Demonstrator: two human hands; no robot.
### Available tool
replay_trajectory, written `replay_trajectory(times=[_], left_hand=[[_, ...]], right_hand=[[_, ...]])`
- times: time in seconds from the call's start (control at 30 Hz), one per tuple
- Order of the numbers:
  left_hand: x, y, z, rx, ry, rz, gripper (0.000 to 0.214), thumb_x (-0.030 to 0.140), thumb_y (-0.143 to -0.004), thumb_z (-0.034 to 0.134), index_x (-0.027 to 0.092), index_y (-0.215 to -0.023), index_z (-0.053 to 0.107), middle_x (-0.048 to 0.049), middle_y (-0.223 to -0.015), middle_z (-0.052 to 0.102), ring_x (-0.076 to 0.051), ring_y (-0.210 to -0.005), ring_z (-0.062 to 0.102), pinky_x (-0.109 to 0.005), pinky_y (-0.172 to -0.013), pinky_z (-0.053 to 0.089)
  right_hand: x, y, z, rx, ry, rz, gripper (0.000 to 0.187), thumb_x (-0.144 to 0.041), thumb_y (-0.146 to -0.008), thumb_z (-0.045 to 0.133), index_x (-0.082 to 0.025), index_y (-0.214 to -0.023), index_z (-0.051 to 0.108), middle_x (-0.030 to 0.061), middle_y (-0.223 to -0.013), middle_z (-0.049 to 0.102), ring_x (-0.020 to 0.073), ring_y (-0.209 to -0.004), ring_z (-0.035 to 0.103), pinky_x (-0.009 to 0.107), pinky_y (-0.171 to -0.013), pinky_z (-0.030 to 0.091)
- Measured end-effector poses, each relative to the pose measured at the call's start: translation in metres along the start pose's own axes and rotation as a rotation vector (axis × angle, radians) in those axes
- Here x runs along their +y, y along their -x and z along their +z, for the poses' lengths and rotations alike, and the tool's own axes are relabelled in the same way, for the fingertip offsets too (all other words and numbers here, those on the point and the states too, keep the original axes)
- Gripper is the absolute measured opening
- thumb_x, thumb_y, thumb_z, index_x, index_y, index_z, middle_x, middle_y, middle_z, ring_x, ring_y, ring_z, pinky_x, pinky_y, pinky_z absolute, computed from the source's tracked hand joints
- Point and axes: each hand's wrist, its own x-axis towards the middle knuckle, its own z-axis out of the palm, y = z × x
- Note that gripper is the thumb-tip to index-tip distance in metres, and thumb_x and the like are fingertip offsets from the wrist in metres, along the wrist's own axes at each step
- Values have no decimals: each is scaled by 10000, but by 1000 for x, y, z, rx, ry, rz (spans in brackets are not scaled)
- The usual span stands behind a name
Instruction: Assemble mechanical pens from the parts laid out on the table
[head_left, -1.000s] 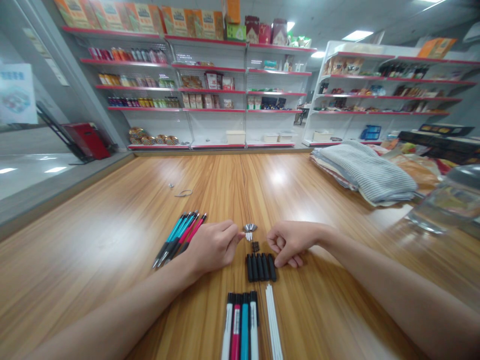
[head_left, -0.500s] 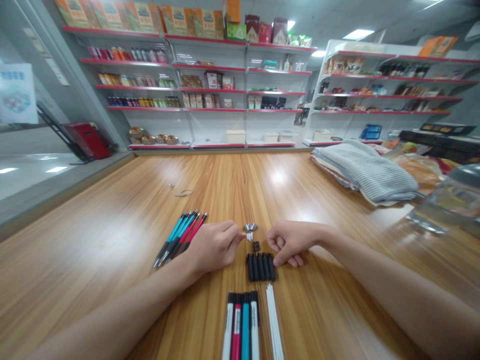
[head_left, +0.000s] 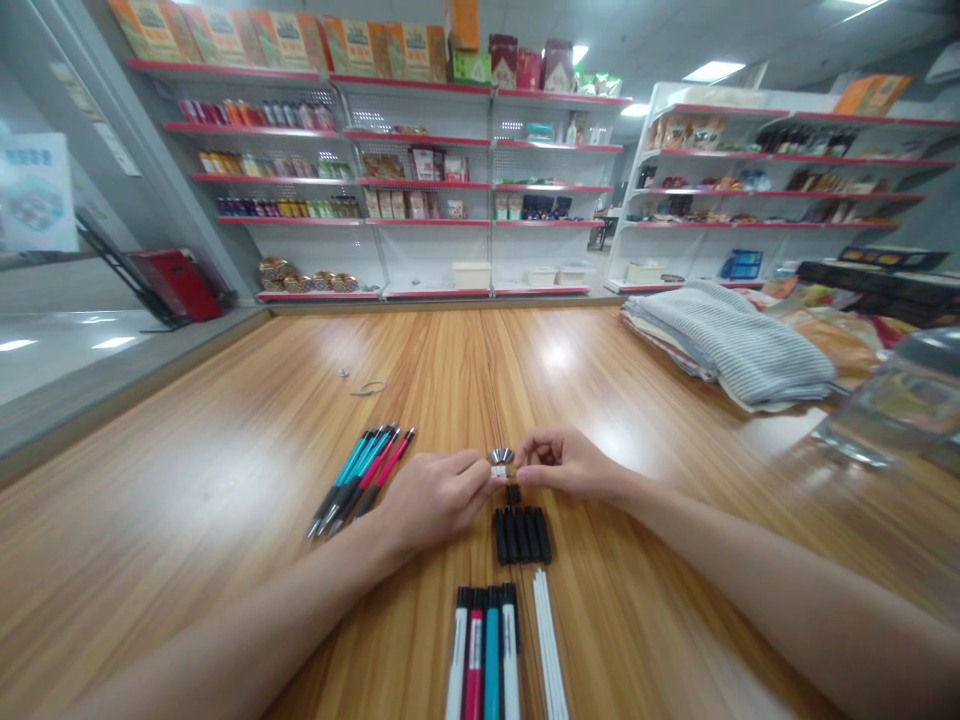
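Note:
Fingers pinched, my left hand (head_left: 442, 495) reaches the small white pieces (head_left: 499, 470) in the middle of the table. Opposite it, my right hand (head_left: 574, 465) has its thumb and forefinger together at the right end of these pieces. What either pinch holds is too small to make out. Silvery cone-shaped pen tips (head_left: 501, 455) lie just beyond the fingertips. Nearer me come small dark parts (head_left: 513, 494), a row of black pen grips (head_left: 523, 536), coloured and white pen barrels (head_left: 491, 650) and thin white refills (head_left: 551, 645).
Several whole pens (head_left: 360, 475) in blue and pink lie left of my left hand. Farther off are a thin loop (head_left: 369, 388) and a tiny piece (head_left: 343, 372). Folded cloth (head_left: 742, 340) and a clear water container (head_left: 892, 400) occupy the right side. Stocked shelves (head_left: 420, 183) stand behind.
My right hand has moved away from the black grips, forward and left to the small white pieces. My left hand has shifted slightly right toward the same pieces.

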Motion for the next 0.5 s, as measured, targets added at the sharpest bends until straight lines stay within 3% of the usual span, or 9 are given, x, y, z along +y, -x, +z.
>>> replay_trajectory(times=[0.13,0.23,0.5], left_hand=[[2,-1,3,-10,-22,22,276,324,-956,415,187,-730,496,17,-663,519,-109,-554,469,-295,-486,200],[1,-1,3,-18,-23,9,284,333,-956,412,187,-726,489,17,-661,518,-110,-550,470,-297,-486,197],[-2,0,-3,-73,23,-28,280,365,-949,408,191,-745,486,7,-682,541,-124,-569,489,-294,-504,229]], right_hand=[[2,-2,11,-65,-30,-31,298,-390,-771,706,-111,-835,622,-9,-669,571,71,-564,471,197,-500,330],[2,-2,12,-32,13,-56,298,-402,-807,665,-106,-817,636,1,-670,568,83,-579,469,212,-521,340],[7,-3,-10,-5,272,-102,235,-340,-844,616,-111,-809,656,5,-675,580,95,-598,468,222,-555,354]])
